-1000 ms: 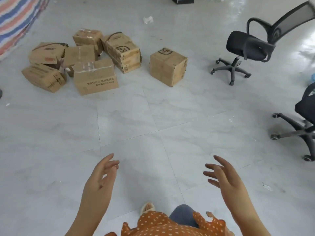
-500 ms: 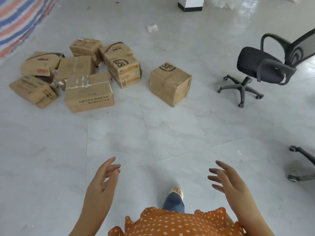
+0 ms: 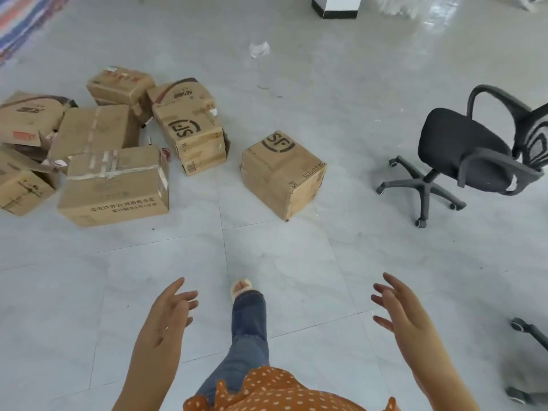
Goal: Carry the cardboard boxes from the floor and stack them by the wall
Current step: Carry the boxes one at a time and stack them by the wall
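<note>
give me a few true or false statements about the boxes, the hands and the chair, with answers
1. Both hands, left and right, are open and hold nothing. True.
2. The lone SF box stands apart from the box pile, to its right. True.
3. The left hand grips the taped box. False: that box lies on the floor, untouched, well ahead of the hand.
4. The office chair lies tipped over on its side. False: it stands upright on its wheeled base.
5. A box sits on the chair seat. False: the seat is bare and all visible boxes are on the floor.
</note>
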